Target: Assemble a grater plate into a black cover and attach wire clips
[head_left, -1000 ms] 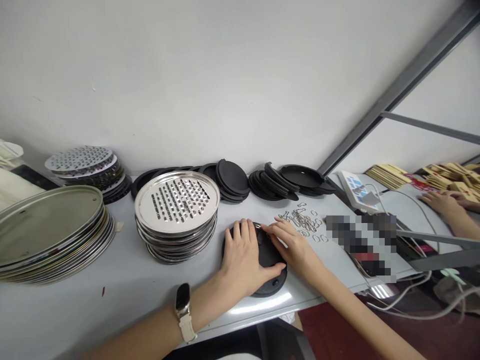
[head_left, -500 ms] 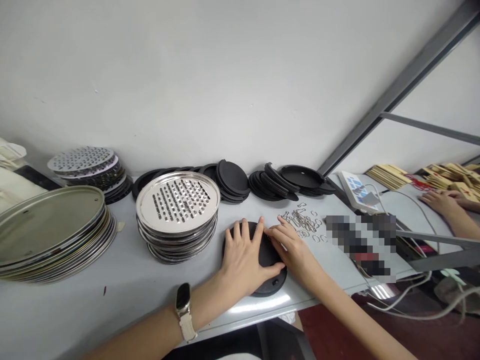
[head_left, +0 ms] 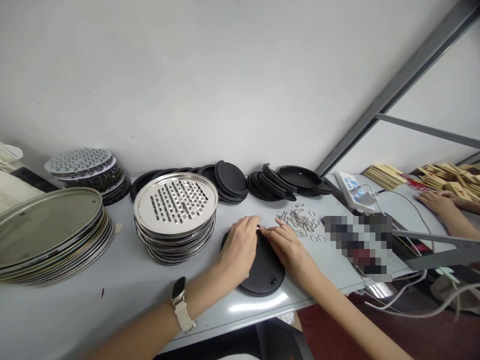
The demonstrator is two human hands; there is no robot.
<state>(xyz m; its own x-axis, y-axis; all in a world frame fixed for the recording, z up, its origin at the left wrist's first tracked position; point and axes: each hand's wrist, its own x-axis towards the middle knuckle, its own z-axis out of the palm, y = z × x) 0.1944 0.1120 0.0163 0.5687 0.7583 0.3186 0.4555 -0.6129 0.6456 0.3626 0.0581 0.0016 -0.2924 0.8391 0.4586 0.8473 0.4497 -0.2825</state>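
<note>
A round black plastic lid point(head_left: 263, 272) lies flat near the table's front edge. My left hand point(head_left: 240, 247), with a watch on its wrist, rests on the lid's left part, fingers curled toward its far rim. My right hand point(head_left: 288, 246) lies on the lid's right part, its fingertips meeting the left hand's at the far rim, pinched on a small metal clip that barely shows. A loose heap of small metal ring clips point(head_left: 300, 221) lies just beyond my right hand.
A stack of perforated steel discs point(head_left: 175, 210) stands left of the lid. Plain metal plates point(head_left: 52, 235) are piled at the far left, more perforated discs point(head_left: 84, 167) behind them. Black lids point(head_left: 262, 181) line the wall. Another person's hand point(head_left: 437, 202) works at the far right, near cables.
My left hand has lifted off flat and curled its fingers toward the lid's far rim. My right hand's fingertips have closed in against them. The lid stays in place.
</note>
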